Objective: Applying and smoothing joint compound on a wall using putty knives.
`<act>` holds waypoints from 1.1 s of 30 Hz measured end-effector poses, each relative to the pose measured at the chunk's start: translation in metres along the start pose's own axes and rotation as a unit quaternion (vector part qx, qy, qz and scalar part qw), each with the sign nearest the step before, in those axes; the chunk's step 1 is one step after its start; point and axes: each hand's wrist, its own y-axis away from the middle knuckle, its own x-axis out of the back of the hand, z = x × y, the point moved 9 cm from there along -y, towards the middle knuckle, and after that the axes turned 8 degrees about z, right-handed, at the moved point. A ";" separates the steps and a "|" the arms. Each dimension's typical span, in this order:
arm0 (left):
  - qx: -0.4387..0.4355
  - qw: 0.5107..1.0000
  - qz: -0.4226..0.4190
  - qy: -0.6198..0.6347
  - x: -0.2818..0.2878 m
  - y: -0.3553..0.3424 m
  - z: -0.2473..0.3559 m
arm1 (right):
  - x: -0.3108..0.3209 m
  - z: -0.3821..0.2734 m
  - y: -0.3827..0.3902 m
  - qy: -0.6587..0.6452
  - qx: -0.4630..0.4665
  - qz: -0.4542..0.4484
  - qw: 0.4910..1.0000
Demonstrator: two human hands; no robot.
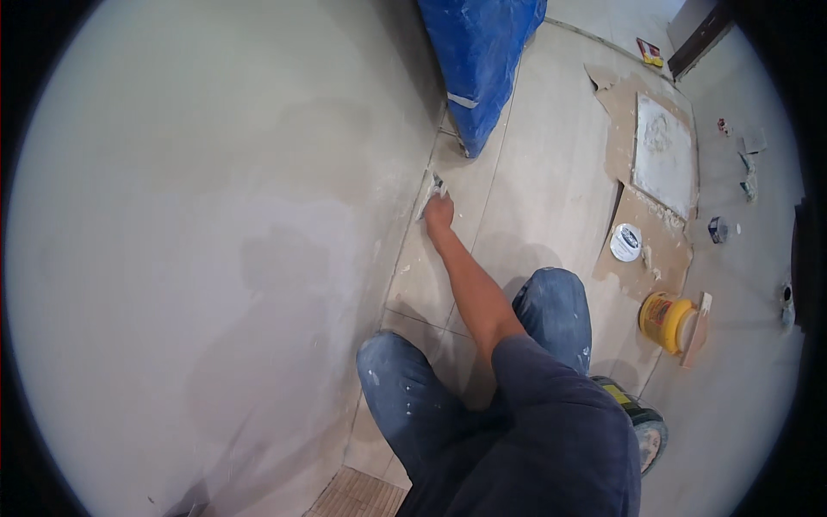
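My right hand (439,210) is closed around a small putty knife (438,183), down at the seam where the pale wall (293,164) meets the tiled floor (543,172). Its thin blade lies close against the foot of the wall, and the fingers hide much of the tool. Light specks of filler dot the tiles around the hand. My right arm reaches forward between my bent knees. My left hand is outside the picture.
Blue plastic sheeting (487,69) hangs just beyond my hand. To the right, torn cardboard (633,207) carries a white-smeared board (663,151) and a round lid (626,242). A yellow bucket (663,320) and a dark green-black container (637,409) stand beside my right knee.
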 end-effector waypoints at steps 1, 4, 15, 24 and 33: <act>0.011 1.000 -0.006 0.008 0.000 0.002 -0.004 | -0.009 0.011 -0.014 0.036 0.002 0.006 0.999; -0.044 0.998 -0.008 -0.037 0.002 0.006 -0.004 | -0.040 0.025 -0.040 0.087 -0.002 -0.024 0.996; -0.011 1.000 -0.027 -0.002 0.006 -0.009 0.007 | -0.006 -0.130 0.051 -0.039 0.054 -0.032 0.997; -0.001 0.999 -0.035 -0.024 -0.004 -0.012 0.010 | 0.079 -0.273 0.234 -0.062 0.456 -0.044 0.887; -0.034 0.997 -0.011 -0.067 -0.004 0.007 0.000 | 0.011 -0.019 0.034 0.051 0.020 -0.023 0.998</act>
